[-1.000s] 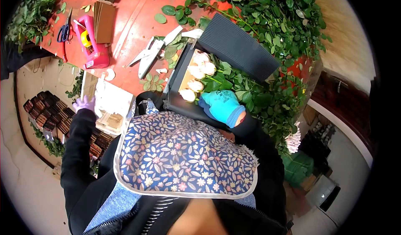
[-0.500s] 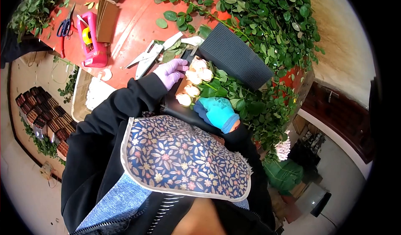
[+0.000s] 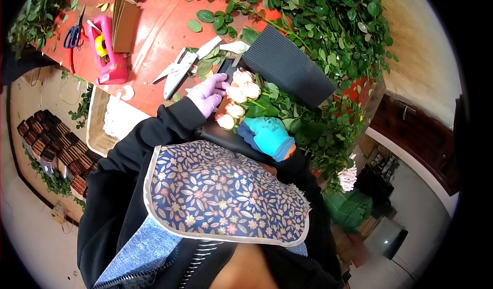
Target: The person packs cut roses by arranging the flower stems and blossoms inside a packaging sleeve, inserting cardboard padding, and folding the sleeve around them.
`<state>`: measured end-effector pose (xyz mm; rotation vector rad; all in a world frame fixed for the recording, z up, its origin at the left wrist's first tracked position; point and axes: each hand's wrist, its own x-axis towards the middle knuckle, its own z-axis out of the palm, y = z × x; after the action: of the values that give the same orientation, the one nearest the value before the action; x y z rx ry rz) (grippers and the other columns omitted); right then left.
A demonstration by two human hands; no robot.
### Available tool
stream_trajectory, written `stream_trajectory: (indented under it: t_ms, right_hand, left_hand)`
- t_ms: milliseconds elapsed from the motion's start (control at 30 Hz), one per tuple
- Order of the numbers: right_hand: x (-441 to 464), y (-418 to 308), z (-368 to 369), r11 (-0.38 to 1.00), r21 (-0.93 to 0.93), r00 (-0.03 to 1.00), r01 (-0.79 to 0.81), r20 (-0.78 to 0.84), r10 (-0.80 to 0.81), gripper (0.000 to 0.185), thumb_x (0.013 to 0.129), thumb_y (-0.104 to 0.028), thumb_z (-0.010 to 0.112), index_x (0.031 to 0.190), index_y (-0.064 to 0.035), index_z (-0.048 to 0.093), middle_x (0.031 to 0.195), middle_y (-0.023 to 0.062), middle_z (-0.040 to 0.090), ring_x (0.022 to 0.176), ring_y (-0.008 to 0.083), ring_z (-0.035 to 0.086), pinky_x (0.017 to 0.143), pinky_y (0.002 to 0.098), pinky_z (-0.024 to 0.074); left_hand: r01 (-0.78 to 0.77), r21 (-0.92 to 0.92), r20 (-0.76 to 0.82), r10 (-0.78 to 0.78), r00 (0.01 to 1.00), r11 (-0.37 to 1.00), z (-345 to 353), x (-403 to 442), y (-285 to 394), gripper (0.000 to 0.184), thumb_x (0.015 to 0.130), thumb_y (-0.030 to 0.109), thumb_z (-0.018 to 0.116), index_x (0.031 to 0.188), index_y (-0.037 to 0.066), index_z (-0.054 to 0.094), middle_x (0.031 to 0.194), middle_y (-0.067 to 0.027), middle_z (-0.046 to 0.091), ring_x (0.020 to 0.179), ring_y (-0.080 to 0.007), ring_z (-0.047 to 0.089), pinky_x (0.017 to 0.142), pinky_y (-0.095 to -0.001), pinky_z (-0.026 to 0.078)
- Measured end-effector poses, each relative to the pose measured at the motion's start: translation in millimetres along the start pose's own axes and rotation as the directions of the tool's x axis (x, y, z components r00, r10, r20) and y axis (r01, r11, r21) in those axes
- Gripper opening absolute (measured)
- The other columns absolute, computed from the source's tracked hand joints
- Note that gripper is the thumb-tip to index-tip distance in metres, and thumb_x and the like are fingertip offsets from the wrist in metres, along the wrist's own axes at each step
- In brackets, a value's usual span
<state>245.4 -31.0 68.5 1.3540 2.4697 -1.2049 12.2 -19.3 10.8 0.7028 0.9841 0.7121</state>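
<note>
Left hand (image 3: 207, 93) beside roses (image 3: 243, 90) | right hand (image 3: 267, 136) against leaves (image 3: 300, 113) | grips unclear | bare tabletop (image 3: 147, 58) along pink dispenser's (image 3: 115, 73) edge

open strip of red surface (image 3: 154, 40) left of upper centre, between pink tape dispenser (image 3: 112, 65) and white stapler (image 3: 177, 78), stapler blocking just above left hand (image 3: 208, 94), ribbed black board (image 3: 287, 65) and dense foliage (image 3: 334, 17) closing upper right, pale roses (image 3: 241, 89) filling the centre gap toward right hand (image 3: 267, 136)

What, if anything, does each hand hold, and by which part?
It cannot be told: the left hand and right hand are beside the roses, any grip hidden.
</note>
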Motion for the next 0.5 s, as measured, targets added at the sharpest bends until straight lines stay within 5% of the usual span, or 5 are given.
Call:
stream_trajectory:
  t_ms: [67, 500]
  right_hand:
    - [1, -1, 0, 0.999, -0.039, 1.000, -0.023, 0.019, 0.024, 0.021, 0.088, -0.027, 0.065, 0.078, -0.0076, 0.064, 0.074, 0.0149, 0.064, 0.068, 0.0362, 0.062, 0.063, 0.0463, 0.0494]
    - [7, -8, -8, 0.970, -0.243, 0.985, 0.018, 0.170, 0.025, 0.018, 0.087, -0.027, 0.060, 0.083, -0.0114, 0.069, 0.080, 0.0099, 0.070, 0.072, 0.0301, 0.068, 0.066, 0.0439, 0.0524]
  left_hand:
    - [0.005, 0.072, 0.055, -0.009, 0.998, 0.997, -4, 2, -7, 0.069, 0.083, -0.009, 0.038, 0.148, 0.014, 0.036, 0.129, -0.0010, 0.050, 0.112, -0.0130, 0.050, 0.090, -0.0294, 0.050]
    - [0.032, 0.072, 0.037, -0.034, 0.999, 0.997, -7, 2, -6, 0.061, 0.088, -0.002, 0.042, 0.148, 0.008, 0.035, 0.131, -0.0037, 0.050, 0.116, -0.0144, 0.051, 0.085, -0.0287, 0.054]
